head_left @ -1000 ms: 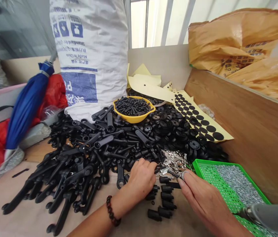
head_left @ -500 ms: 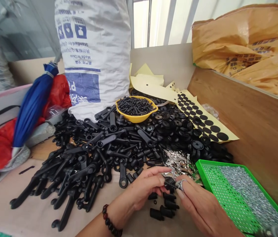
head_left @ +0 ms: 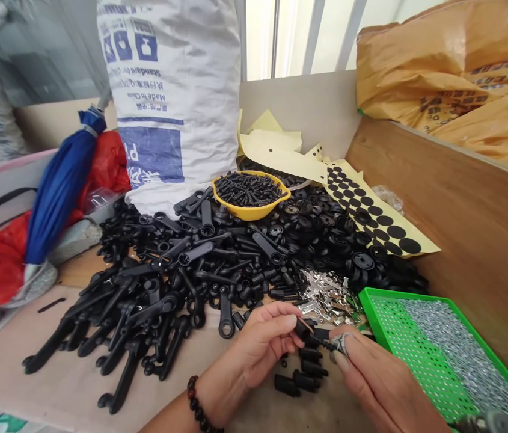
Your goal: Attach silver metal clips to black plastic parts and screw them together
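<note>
Head view: drew the index finger (head_left: 286, 309) of the left hand (head_left: 263, 340) inward within half a second, apparently steadying the short black plastic-looking piece (head_left: 302, 329) pinched in its grip, opposite a slim dark rod (head_left: 323, 342) pinched by the right hand (head_left: 368, 364), above the table (head_left: 5, 367) towards its near edge.

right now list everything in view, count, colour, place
white sacks: two, white, back
orange sacking: count unclear, orange, right
umbrella: one, blue, left
red plastic: uncountable, red, left
bowl: one, yellow, centre
ribbed parts: many, black, in bowl
lever parts: many, black, left and centre
round parts: many, black, beside bowl
paper sheets: several, yellow, back right
tray: one, green, right
clips: many, silver, beside tray
metal bits: many, silver, in tray
tool: one, grey, bottom right
cylinders: several, black, front centre
bracelet: one, dark, left wrist
left fingers: one set, holding black part
right fingers: one set, holding dark piece
</note>
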Available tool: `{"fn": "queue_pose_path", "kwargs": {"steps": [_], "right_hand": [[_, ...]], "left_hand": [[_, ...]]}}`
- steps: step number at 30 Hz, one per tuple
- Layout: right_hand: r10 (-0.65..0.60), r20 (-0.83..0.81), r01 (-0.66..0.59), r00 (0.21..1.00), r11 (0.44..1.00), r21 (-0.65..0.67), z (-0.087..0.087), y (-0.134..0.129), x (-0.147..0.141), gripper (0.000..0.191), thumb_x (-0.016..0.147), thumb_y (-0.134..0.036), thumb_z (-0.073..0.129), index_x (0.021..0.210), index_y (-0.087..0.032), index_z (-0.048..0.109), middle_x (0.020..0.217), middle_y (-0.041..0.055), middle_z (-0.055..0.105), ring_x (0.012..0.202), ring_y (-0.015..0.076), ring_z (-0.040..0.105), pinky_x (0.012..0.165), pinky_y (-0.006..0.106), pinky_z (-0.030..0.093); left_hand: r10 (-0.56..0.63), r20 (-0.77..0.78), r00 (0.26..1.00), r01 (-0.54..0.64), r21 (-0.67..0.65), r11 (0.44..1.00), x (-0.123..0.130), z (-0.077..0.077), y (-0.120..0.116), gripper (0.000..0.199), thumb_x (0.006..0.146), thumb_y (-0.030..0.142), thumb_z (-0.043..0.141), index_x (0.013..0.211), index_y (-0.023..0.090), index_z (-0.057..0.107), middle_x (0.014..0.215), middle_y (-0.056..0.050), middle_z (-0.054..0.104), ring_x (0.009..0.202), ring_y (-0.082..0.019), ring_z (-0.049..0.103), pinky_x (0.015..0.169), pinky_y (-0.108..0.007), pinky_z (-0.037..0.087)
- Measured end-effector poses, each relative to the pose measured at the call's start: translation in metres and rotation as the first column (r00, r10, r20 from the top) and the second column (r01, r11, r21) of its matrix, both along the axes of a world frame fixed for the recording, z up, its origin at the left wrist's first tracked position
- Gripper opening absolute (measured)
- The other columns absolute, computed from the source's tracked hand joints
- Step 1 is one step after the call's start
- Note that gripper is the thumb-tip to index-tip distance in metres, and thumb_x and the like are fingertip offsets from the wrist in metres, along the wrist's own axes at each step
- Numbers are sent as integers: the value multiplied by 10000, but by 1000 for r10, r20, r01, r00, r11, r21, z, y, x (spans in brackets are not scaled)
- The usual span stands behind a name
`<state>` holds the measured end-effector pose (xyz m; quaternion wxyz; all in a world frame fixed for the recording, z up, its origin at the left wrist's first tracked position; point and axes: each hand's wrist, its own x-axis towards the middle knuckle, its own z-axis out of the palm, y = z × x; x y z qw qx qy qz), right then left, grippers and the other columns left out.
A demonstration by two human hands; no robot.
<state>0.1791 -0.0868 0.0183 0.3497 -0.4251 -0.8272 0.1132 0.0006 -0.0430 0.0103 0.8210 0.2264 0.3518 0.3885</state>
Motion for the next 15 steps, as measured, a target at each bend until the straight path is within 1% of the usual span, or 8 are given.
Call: {"fn": "queue_pose_path", "kwargs": {"steps": [2,4,6,8,11,13,15], "right_hand": [[-28,45,24,999,996,85,-1,0,-1,181,949,-159,332,808,-224,427,726,5,548,623,128,549,571,227,421],[-74,86,60,994,985,162,-2,1,-3,198,950,-155,325,797,-218,433,705,7,541,604,136,525,568,241,399],[-121,129,89,984,970,227,-3,1,-3,209,944,-146,326,782,-215,440,687,11,533,599,149,504,575,260,380],[-139,172,92,975,962,259,-4,1,-4,217,930,-131,335,762,-216,443,673,13,525,596,162,490,581,277,364],[-98,201,52,975,974,220,-8,1,-4,225,915,-113,343,747,-220,449,668,14,529,592,169,491,568,281,357],[-67,165,40,984,986,163,-12,1,-4,220,919,-119,345,757,-218,457,675,16,540,592,165,505,557,273,371],[-49,110,40,993,996,80,-16,1,-4,213,930,-142,348,770,-217,468,679,13,554,589,156,522,542,262,390]], "left_hand": [[24,-8,1000,-24,-5,1000,0,-1,-1,360,561,300,853,792,103,659,660,-15,632,516,-62,567,496,-151,402],[17,-25,1000,-17,15,1000,1,-1,-2,369,553,322,855,774,110,649,640,-11,629,510,-66,565,492,-153,395],[14,-76,997,-9,56,998,2,1,-4,367,557,343,848,763,118,646,591,-1,618,497,-67,552,491,-155,383],[5,-142,990,11,117,993,3,2,-6,358,568,365,836,757,123,651,551,10,605,488,-69,533,495,-160,376],[-26,-222,975,72,204,976,4,5,-8,348,593,406,810,738,128,660,538,23,582,490,-70,506,504,-173,372],[-47,-249,967,107,233,967,5,7,-9,352,602,427,798,733,129,664,555,24,578,497,-68,493,507,-177,370],[-55,-263,963,122,244,962,5,7,-10,352,614,438,786,738,130,668,575,16,586,508,-70,486,507,-180,366]]}}
